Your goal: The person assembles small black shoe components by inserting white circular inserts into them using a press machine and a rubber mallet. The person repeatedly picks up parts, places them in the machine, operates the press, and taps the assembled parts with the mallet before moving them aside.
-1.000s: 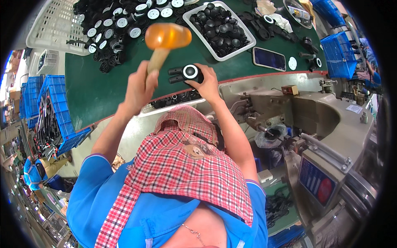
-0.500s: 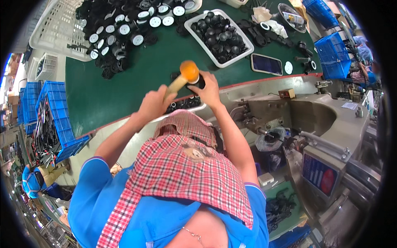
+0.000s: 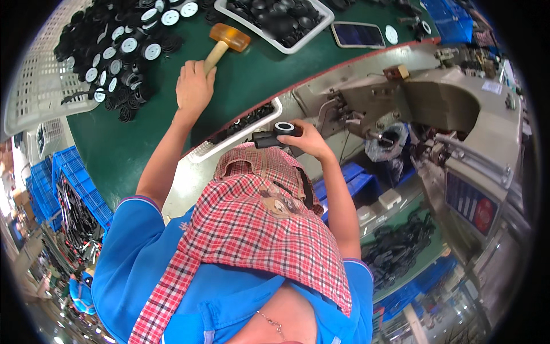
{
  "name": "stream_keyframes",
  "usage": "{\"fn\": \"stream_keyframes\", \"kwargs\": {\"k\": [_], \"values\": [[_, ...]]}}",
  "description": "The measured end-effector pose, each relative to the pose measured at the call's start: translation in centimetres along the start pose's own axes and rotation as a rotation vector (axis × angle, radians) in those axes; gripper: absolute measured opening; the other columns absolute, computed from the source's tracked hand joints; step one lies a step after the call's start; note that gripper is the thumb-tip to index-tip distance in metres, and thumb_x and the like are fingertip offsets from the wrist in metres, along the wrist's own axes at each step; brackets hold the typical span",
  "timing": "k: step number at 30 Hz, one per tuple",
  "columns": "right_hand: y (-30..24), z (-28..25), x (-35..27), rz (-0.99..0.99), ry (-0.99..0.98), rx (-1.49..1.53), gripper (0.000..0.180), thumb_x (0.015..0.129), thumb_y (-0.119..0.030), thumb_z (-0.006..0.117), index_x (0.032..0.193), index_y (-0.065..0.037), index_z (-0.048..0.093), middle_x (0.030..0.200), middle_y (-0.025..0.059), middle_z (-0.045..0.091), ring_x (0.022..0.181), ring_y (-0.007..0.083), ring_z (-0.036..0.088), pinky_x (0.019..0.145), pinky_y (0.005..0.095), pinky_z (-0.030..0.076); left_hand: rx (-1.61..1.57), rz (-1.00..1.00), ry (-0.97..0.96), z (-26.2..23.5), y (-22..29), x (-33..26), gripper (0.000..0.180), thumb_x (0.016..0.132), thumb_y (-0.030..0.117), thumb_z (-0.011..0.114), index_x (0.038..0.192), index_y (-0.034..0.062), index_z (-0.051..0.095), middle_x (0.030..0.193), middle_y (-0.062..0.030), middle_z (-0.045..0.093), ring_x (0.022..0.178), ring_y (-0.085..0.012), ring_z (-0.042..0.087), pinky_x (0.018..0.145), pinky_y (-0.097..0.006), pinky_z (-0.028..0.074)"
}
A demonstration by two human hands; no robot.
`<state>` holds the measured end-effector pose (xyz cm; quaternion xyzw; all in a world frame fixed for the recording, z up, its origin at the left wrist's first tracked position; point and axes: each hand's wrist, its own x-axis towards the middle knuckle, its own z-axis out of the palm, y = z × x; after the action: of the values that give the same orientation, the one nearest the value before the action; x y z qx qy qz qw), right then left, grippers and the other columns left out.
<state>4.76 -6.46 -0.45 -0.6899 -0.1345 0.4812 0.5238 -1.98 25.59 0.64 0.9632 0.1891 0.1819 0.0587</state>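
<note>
My left hand [image 3: 195, 90] is closed round the pale handle of a mallet [image 3: 230, 37] with an amber-orange head, over the green table beyond the edge. Whether the mallet head rests on the tabletop, I cannot tell. Close to my apron, my right hand [image 3: 310, 141] grips a black plastic part [image 3: 268, 139], a short tube with a round end that carries a white ring. That part is held off the table, near a white tray of small black pieces [image 3: 243, 125] at the table's front edge.
Black parts with white discs [image 3: 129, 45] are heaped at the far left beside a white basket [image 3: 34, 86]. A white tray [image 3: 292, 50] of black caps and a phone [image 3: 358, 35] lie at the back. To my right stands a metal machine [image 3: 452, 97]; blue crates [image 3: 80, 175] are at left.
My left hand has carried the mallet away from the black part, farther out and leftward. My right hand has drawn the part off the table edge toward my body. The view has also shifted.
</note>
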Motion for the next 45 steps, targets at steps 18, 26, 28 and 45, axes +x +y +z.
{"fn": "stream_keyframes", "kwargs": {"k": [18,26,28,45], "values": [[20.3,-2.4,-28.7,0.149,1.247,-0.394,0.039,0.08,-0.028,0.071,0.111,-0.004,0.067,0.111,0.0198,0.065,0.105,0.0349,0.062,0.09,0.044,0.049,-0.286,0.463,0.077,-1.4,12.5,-8.2,0.042,0.091,0.016,0.064,0.124,-0.0054,0.053,0.123,-0.0238,0.054,0.115,-0.0391,0.05,0.101,-0.046,0.038],[32.8,-3.5,-47.4,0.632,1.334,-0.883,0.051,0.074,-0.01,0.075,0.122,-0.018,0.061,0.141,0.0069,0.044,0.109,0.0385,0.056,0.088,0.0437,0.051,-0.662,0.677,-0.241,-4.3,26.2,-17.6,0.038,0.085,0.007,0.065,0.12,-0.0027,0.055,0.122,-0.022,0.053,0.115,-0.0397,0.05,0.099,-0.044,0.04],[31.6,-4.3,-47.5,0.38,1.481,-0.662,0.043,0.075,-0.012,0.073,0.116,-0.015,0.064,0.132,0.0074,0.052,0.107,0.0344,0.059,0.089,0.0411,0.051,-0.694,0.674,-0.291,-5.3,26.8,-18.9,0.037,0.085,0.007,0.065,0.119,-0.002,0.055,0.122,-0.0206,0.054,0.115,-0.0392,0.051,0.098,-0.044,0.041],[0.6,1.2,-19.3,-0.645,0.392,0.361,0.07,0.089,-0.037,0.067,0.136,0.01,0.045,0.127,0.019,0.059,0.112,0.023,0.061,0.101,0.0357,0.045,-1.326,0.181,-0.714,-10.3,21.5,-15.2,0.038,0.104,0.031,0.045,0.12,-0.0011,0.058,0.096,-0.0076,0.064,0.09,-0.0155,0.057,0.081,-0.03,0.046]]}}
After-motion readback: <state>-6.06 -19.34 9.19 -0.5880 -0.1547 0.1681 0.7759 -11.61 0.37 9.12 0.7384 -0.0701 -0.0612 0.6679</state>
